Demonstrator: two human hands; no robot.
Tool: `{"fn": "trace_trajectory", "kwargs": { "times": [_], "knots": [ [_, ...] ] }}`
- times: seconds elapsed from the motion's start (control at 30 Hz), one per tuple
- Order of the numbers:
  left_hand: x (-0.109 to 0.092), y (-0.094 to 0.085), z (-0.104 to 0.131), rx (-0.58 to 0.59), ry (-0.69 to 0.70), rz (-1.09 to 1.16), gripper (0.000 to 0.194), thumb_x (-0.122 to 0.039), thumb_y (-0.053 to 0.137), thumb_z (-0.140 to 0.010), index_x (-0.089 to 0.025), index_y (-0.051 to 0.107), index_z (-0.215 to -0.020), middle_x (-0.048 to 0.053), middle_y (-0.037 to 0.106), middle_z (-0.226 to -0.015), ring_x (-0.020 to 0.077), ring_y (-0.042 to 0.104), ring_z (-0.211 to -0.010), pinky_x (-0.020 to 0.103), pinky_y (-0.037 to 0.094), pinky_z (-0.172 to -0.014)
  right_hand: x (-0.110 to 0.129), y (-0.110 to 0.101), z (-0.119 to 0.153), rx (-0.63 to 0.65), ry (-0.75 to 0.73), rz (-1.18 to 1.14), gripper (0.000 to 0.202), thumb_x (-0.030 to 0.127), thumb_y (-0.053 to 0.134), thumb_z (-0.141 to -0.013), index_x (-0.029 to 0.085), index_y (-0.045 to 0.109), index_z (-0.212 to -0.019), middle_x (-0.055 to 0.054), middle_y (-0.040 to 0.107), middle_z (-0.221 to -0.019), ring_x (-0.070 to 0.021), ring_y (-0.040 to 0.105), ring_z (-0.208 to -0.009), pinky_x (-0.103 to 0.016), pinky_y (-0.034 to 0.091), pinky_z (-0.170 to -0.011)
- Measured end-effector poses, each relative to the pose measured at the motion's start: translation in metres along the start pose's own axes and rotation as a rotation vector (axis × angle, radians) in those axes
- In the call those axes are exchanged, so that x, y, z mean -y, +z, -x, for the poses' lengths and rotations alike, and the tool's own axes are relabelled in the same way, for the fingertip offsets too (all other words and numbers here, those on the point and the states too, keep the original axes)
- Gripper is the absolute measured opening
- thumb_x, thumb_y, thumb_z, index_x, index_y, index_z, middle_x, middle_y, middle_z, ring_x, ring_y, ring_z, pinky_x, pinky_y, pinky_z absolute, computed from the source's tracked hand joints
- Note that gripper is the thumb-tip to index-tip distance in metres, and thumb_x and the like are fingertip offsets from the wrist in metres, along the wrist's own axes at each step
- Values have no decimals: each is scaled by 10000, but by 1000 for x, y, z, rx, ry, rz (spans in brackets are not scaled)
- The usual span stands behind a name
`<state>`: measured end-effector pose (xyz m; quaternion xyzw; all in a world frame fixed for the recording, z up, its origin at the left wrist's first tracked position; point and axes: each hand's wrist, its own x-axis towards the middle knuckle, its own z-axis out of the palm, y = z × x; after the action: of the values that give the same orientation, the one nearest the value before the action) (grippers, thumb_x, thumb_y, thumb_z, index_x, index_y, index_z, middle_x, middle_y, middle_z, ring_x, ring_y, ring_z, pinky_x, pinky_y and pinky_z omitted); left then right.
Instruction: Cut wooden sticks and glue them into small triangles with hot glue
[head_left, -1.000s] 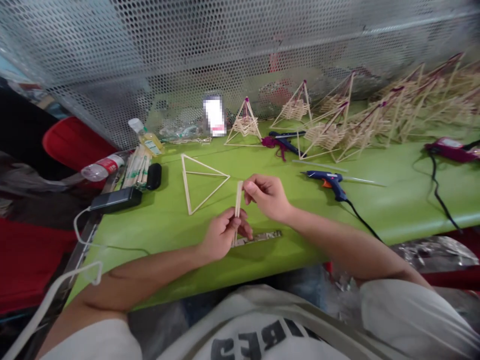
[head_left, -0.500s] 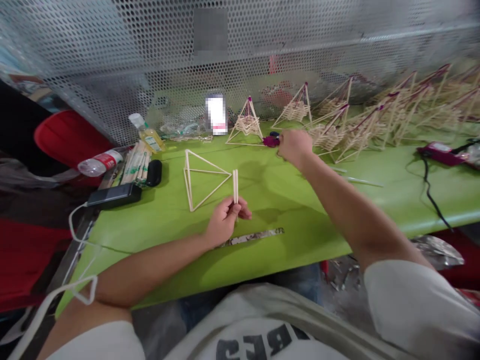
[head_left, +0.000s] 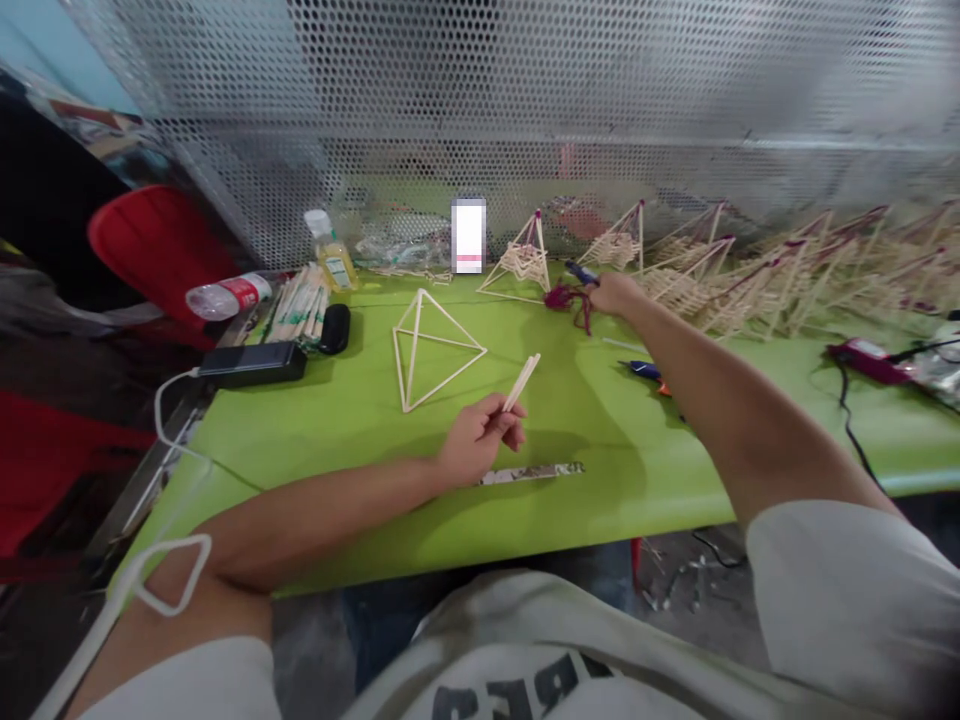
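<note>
Several thin wooden sticks (head_left: 523, 382) stand up from the closed fingers of my left hand (head_left: 484, 435), tilted to the right. Beyond it on the green table is a pyramid frame of wooden sticks (head_left: 415, 350), beside the hand and not touched. My right hand (head_left: 616, 295) reaches to the back of the table and is closed on a dark blue tool (head_left: 582, 273), whose exact kind I cannot make out. Purple yarn (head_left: 559, 297) lies right by those fingers. A patterned flat strip (head_left: 532, 472) rests in front of my left hand.
Finished stick pyramids with purple tips (head_left: 750, 270) crowd the back right. A blue tool with an orange part (head_left: 646, 371) lies under my right forearm. At left are a stick bundle (head_left: 298, 305), a yellow liquid bottle (head_left: 337, 265), a plastic bottle (head_left: 225, 297) and a power bank (head_left: 251, 364).
My right hand has the dark blue tool raised from beside the yarn. In my left hand the sticks have gone from upright to leaning right. The whole view has shifted slightly.
</note>
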<state>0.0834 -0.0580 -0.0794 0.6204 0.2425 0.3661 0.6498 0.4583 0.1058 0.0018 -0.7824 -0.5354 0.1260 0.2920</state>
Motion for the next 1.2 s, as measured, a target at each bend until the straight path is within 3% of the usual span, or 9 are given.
{"fn": "trace_trajectory", "kwargs": {
  "times": [0.17, 0.37, 0.63, 0.73, 0.83, 0.93, 1.03, 1.1, 1.2],
  "knots": [
    [1, -2, 0, -6, -32, -17, 331, -530, 644, -1075, -210, 727, -1074, 66, 756, -881, 176, 724, -750, 372, 670, -711, 10, -20, -10, 22, 38, 104, 345, 390, 814, -962, 138, 692, -760, -9, 587, -629, -142, 516, -703, -319, 383, -744],
    [-2, -2, 0, -11, -50, -24, 402, -618, 671, -1051, -220, 721, -1063, 56, 741, -867, 172, 708, -744, 362, 654, -693, 8, -32, -24, -65, 5, 153, 435, 429, 676, -1031, 105, 667, -741, -9, 600, -694, -84, 462, -716, -316, 327, -728],
    [-1, -4, -3, 29, -81, -140, 280, -517, 584, -1091, -250, 664, -1066, 22, 716, -865, 195, 713, -731, 376, 622, -648, -5, -45, -36, -117, -76, 44, 291, 319, 825, -980, 156, 709, -770, 22, 449, -594, -143, 442, -663, -327, 374, -673],
    [-3, -2, -3, 17, -79, -139, 315, -519, 567, -1094, -225, 679, -1076, 37, 713, -860, 175, 679, -701, 320, 578, -602, -2, -49, -30, -153, -52, -149, 300, 242, 849, -936, 103, 698, -717, 44, 463, -609, -93, 443, -673, -290, 360, -675],
    [-4, -1, -2, -4, -48, -104, 397, -574, 610, -1089, -194, 723, -1086, 52, 719, -837, 136, 596, -635, 262, 466, -534, 3, -52, -23, -235, -26, -373, 327, 162, 822, -899, 56, 642, -648, 98, 451, -610, -17, 346, -664, -276, 297, -660],
    [1, -3, -1, -10, 12, -80, 403, -580, 637, -1095, -194, 755, -1103, 43, 724, -823, 116, 546, -616, 245, 395, -525, 10, -54, -16, -325, -63, -516, 339, 158, 864, -874, 98, 602, -668, 139, 437, -568, -10, 294, -637, -279, 284, -637],
    [5, -4, -4, -21, 47, -57, 359, -548, 616, -1119, -219, 760, -1112, 31, 728, -817, 112, 528, -586, 240, 375, -503, 16, -57, -3, -402, -92, -696, 223, 182, 732, -1007, 149, 620, -816, 125, 537, -599, -20, 447, -618, -262, 364, -666],
    [-2, -2, -7, -44, 101, -44, 312, -514, 637, -1117, -231, 762, -1083, 17, 701, -782, 114, 522, -576, 238, 371, -490, 17, -59, 13, -394, -117, -843, 103, 236, 662, -1063, 181, 640, -978, 91, 683, -742, -18, 604, -717, -242, 432, -739],
    [-44, 8, -1, -123, 319, 69, 207, -430, 735, -1075, -244, 757, -989, -36, 534, -660, 98, 398, -526, 239, 301, -474, 16, -55, 51, -259, -152, -1160, 239, 456, 680, -1046, 265, 615, -1175, 55, 824, -1120, -10, 723, -1017, -234, 479, -887]
  ]
}}
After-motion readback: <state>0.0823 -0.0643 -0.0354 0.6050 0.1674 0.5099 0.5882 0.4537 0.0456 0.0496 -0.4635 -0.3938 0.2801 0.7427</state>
